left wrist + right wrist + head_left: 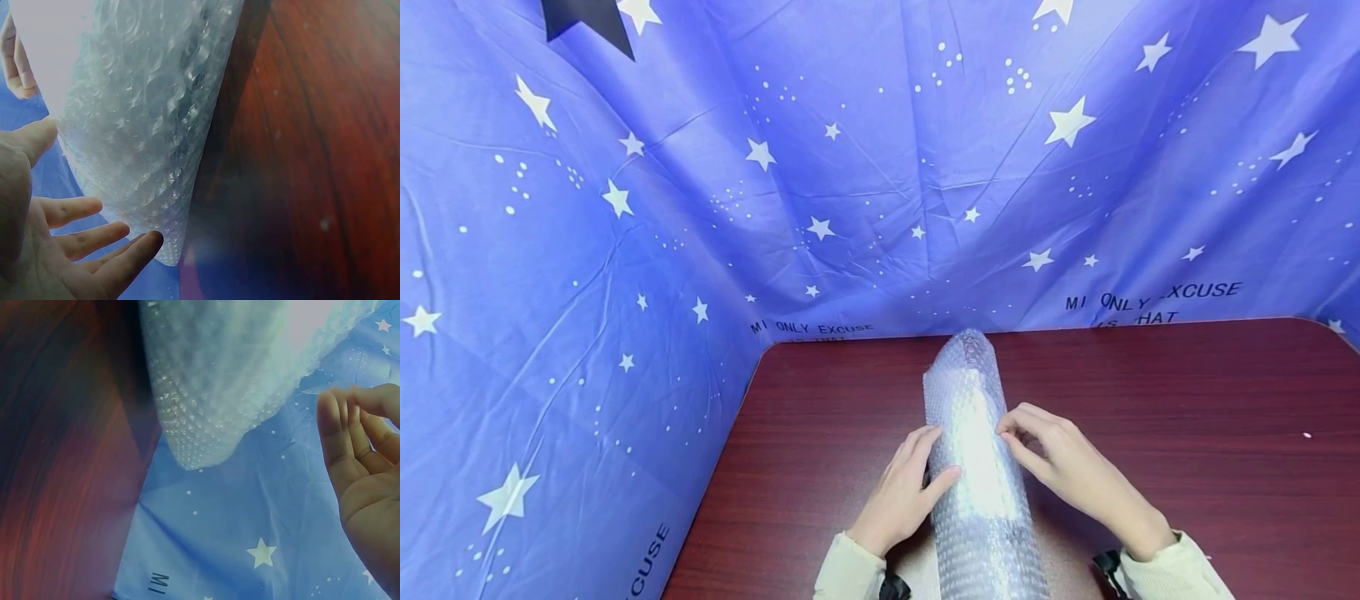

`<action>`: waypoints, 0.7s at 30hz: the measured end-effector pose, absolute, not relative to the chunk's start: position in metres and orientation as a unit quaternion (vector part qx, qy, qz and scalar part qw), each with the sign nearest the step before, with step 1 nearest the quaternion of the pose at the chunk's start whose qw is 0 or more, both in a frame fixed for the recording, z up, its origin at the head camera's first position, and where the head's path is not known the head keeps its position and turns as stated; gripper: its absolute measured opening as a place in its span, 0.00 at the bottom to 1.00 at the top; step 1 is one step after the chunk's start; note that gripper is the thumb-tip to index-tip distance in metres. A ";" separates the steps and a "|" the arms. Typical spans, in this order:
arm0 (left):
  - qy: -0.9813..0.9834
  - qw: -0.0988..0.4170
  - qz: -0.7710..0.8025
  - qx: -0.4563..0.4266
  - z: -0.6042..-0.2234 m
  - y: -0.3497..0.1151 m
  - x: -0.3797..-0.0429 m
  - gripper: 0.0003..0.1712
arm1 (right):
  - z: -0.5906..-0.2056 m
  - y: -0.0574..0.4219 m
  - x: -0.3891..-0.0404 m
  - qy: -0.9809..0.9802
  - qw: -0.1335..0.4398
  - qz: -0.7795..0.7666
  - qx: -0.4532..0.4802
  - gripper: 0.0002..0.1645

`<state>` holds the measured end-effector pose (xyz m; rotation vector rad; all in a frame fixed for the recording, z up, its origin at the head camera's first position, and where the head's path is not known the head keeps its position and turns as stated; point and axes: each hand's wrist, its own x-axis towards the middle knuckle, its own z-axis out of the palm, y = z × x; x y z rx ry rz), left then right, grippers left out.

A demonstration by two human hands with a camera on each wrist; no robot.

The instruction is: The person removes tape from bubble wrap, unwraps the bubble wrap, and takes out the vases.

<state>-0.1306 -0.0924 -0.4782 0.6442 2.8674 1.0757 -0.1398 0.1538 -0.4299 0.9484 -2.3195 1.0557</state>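
A long roll of bubble wrap (988, 533) lies on the table, running away from me, its far end tapering. My left hand (898, 492) rests on its left side, fingers spread and fairly straight, the thumb on top. The left wrist view shows the thumb touching the plastic wrap (137, 94). On the roll's right side, my right hand (1060, 458) has thumb and fingertips together. In the right wrist view, that hand (369, 450) pinches a thin clear strip (320, 390) near the wrap; what the strip is stays too faint to tell.
The dark red wooden table (1210, 450) extends to both sides of the roll. A blue curtain (880, 192) with white stars hangs along its back and left edges. One small pale speck (1307, 435) lies at the far right.
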 end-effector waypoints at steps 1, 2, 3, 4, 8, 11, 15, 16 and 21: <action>0.916 0.006 0.343 0.205 -0.478 -0.092 -0.131 0.38 | -0.429 0.153 -0.140 -0.831 0.210 0.384 0.343 0.16; 0.917 0.007 0.342 0.206 -0.477 -0.092 -0.130 0.38 | -0.429 0.153 -0.139 -0.828 0.210 0.389 0.345 0.16; 0.917 0.008 0.342 0.205 -0.477 -0.092 -0.130 0.38 | -0.428 0.152 -0.139 -0.826 0.209 0.393 0.347 0.16; 0.917 0.008 0.341 0.205 -0.477 -0.092 -0.130 0.38 | -0.427 0.152 -0.139 -0.824 0.209 0.396 0.347 0.16; 0.917 0.011 0.340 0.207 -0.475 -0.093 -0.130 0.38 | -0.425 0.150 -0.138 -0.825 0.206 0.397 0.346 0.16; 0.918 0.006 0.338 0.209 -0.473 -0.094 -0.130 0.38 | -0.425 0.148 -0.138 -0.828 0.206 0.392 0.345 0.16; 0.918 -0.013 0.331 0.217 -0.469 -0.095 -0.129 0.37 | -0.424 0.145 -0.138 -0.830 0.206 0.388 0.345 0.16; 0.918 -0.019 0.328 0.219 -0.468 -0.095 -0.129 0.37 | -0.424 0.145 -0.138 -0.830 0.205 0.388 0.345 0.16; 0.917 -0.041 0.328 0.226 -0.458 -0.093 -0.128 0.36 | -0.421 0.142 -0.138 -0.827 0.208 0.388 0.349 0.16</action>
